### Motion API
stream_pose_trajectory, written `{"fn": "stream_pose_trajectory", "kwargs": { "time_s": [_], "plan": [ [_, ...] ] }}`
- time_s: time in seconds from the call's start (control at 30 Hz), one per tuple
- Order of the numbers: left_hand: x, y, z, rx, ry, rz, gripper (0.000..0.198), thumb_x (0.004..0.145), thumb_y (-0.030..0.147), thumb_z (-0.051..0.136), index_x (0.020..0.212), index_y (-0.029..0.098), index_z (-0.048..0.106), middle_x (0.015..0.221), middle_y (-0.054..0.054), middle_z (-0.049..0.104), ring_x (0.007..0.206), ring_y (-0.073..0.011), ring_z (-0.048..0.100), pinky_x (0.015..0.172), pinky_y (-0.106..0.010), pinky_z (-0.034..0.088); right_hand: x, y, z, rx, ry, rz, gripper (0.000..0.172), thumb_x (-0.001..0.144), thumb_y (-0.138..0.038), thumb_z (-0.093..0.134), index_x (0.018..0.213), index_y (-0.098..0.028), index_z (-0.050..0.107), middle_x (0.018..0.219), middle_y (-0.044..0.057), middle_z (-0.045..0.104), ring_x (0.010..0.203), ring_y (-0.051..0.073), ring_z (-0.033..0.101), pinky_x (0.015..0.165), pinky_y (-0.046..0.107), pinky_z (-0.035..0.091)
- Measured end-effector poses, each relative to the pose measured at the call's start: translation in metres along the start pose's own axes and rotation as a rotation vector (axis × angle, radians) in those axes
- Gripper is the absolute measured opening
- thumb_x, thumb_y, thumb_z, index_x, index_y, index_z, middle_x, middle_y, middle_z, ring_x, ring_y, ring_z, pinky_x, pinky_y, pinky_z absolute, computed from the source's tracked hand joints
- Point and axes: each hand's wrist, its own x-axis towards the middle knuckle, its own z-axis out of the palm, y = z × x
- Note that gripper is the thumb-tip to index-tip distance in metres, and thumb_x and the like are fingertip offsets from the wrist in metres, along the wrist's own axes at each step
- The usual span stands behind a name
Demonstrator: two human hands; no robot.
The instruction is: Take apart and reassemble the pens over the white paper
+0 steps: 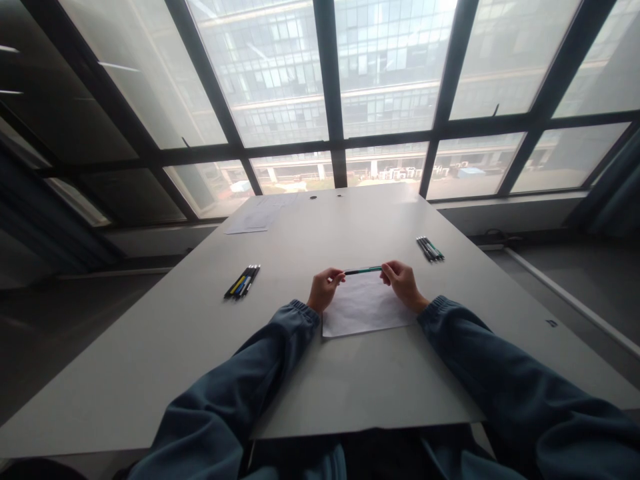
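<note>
Between my two hands a slim pen (pixel 364 271), dark at the left and green toward the right, is held level above a white sheet of paper (pixel 367 310). My left hand (pixel 325 288) pinches its dark end. The green end sits between the thumb and fingers of my right hand (pixel 401 283). Under both hands the paper lies flat on the white table, its far part covered by the hands and pen.
On the left side of the table (pixel 200 373) lies a row of several pens (pixel 243 281), with yellow and blue among them. Another row of several pens (pixel 430 249) lies at the right. Papers (pixel 255 217) rest at the far left corner, before large windows. A small dark item (pixel 551 323) is near the right edge.
</note>
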Motion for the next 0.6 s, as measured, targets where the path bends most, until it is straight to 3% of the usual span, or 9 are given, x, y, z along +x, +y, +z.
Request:
{"fn": "stream_pose_trajectory", "kwargs": {
  "time_s": [0.6],
  "plan": [
    [-0.0021,-0.001,-0.0049,0.221,-0.094,0.163,0.023,0.094,0.033,0.051,0.088,0.019,0.068,0.073,-0.001,0.065,0.067,-0.0138,0.058,0.064,-0.024,0.046,0.0005,0.004,-0.0013,0.049,-0.037,0.039,0.042,0.082,-0.056,0.067,0.068,-0.017,0.063,0.058,0.002,0.062,0.047,0.011,0.05,0.043,0.024,0.039]
  ]
}}
